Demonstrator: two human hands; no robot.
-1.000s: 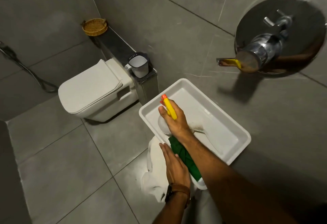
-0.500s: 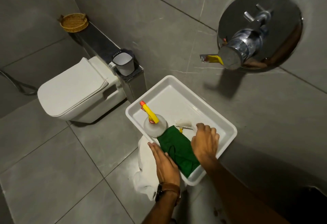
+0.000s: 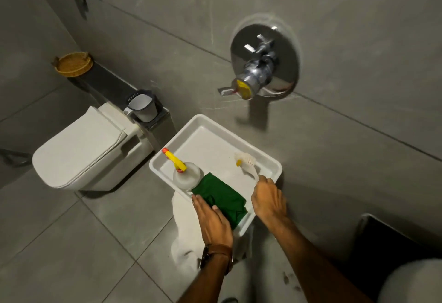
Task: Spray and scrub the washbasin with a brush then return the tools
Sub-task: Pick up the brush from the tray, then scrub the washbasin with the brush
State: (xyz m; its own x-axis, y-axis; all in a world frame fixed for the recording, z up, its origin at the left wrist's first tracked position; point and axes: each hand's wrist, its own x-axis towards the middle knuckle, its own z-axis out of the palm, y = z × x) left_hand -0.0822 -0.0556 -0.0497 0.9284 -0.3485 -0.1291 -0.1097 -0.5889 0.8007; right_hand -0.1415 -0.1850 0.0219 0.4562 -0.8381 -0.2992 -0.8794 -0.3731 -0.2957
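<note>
A white rectangular tray (image 3: 239, 138) rests on a white stool below the wall tap. Inside it stands a clear spray bottle (image 3: 186, 174) with a yellow trigger and orange nozzle, next to a folded green cloth (image 3: 221, 195). My right hand (image 3: 269, 198) grips the handle of a white brush (image 3: 247, 162), whose bristle head is raised over the tray's right side. My left hand (image 3: 211, 221) lies flat on the tray's near rim and the edge of the green cloth, holding nothing.
A closed white toilet (image 3: 81, 149) stands to the left, with a grey mug (image 3: 142, 106) and a wicker basket (image 3: 74, 63) on the ledge behind it. A chrome wall tap (image 3: 260, 68) juts out above the tray. A white rounded surface (image 3: 413, 281) shows at bottom right.
My right hand let go of the spray bottle, which now stands in the tray, then took hold of the brush and lifted it. My left hand stayed on the tray's rim.
</note>
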